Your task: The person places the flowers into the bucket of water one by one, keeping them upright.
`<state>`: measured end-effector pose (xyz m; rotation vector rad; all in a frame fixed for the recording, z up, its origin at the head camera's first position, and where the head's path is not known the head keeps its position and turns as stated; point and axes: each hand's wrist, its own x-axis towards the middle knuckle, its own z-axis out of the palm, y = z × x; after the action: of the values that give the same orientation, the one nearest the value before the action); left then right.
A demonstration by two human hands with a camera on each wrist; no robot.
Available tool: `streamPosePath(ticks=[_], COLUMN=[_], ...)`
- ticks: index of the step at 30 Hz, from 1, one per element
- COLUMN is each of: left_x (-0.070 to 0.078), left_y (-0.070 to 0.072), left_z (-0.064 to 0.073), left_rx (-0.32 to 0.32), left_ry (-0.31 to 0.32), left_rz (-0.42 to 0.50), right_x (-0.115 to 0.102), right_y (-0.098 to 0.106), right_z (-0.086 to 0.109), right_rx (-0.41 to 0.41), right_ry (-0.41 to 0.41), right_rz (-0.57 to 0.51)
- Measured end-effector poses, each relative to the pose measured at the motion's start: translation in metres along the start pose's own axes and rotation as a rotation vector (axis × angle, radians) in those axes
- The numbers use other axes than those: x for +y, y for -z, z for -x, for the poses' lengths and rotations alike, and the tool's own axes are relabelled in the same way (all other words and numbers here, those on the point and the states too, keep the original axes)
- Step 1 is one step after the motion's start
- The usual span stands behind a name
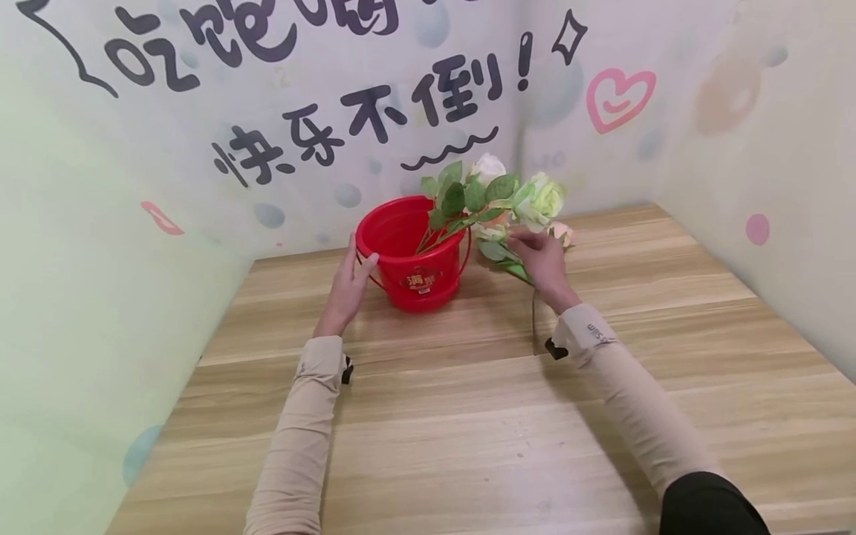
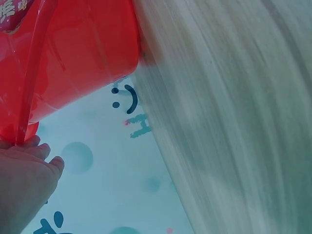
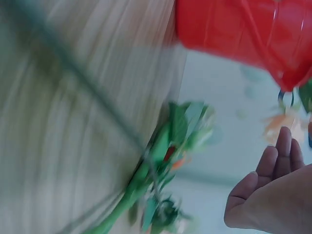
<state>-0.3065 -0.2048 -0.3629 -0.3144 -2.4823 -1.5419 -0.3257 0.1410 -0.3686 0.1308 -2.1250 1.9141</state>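
Observation:
A red plastic bucket (image 1: 421,279) stands on the wooden table. My left hand (image 1: 344,286) rests against its left side, fingers along the outer wall and thumb near the rim; the left wrist view shows that hand (image 2: 27,178) beside the handle. White and pale-green roses lean out over the bucket's right rim, their stems inside; one is a green rose (image 1: 543,199). My right hand (image 1: 543,264) is just right of the bucket, fingertips beside a cream flower (image 1: 493,233). In the right wrist view a blurred peach flower (image 3: 285,124) is by its fingertips. Whether they pinch anything is hidden.
More flowers with green stems (image 3: 129,195) lie on the table under my right hand. A thin stem (image 1: 533,323) reaches toward the table's front. Printed walls (image 1: 361,167) stand close behind and beside the wooden tabletop (image 1: 435,416).

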Motion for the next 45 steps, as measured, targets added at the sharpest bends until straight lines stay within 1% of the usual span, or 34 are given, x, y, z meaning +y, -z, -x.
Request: streamPosePath(ticks=[2,6,13,22,26,34,39,45], left_x=[0.001,0.001,-0.001,0.000,0.001,0.000,0.000,0.001], left_y=[0.000,0.001,0.001,0.001,0.001,0.001,0.000,-0.001], left_z=[0.000,-0.001,0.000,0.001,0.002,0.002,0.001,0.000], left_rx=[0.004,0.014,0.011,0.009,0.009,0.004,0.002,0.004], left_ry=[0.000,-0.001,0.005,0.011,0.011,0.007,0.006,0.006], left_rz=[0.000,0.000,0.001,0.000,-0.004,-0.004,-0.006,-0.002], right_x=[0.002,0.007,0.017,0.028,0.031,0.035,0.038,0.038], right_y=[0.008,0.021,0.036,0.046,0.049,0.055,0.058,0.061], right_z=[-0.001,-0.002,-0.003,-0.004,-0.005,-0.007,-0.009,-0.009], right_rx=[0.015,0.046,0.068,0.080,0.068,0.014,-0.002,-0.055], right_ry=[-0.032,-0.084,-0.194,-0.240,-0.281,-0.390,-0.434,-0.472], right_rz=[-0.006,0.021,0.070,0.156,0.189,0.211,0.180,0.169])
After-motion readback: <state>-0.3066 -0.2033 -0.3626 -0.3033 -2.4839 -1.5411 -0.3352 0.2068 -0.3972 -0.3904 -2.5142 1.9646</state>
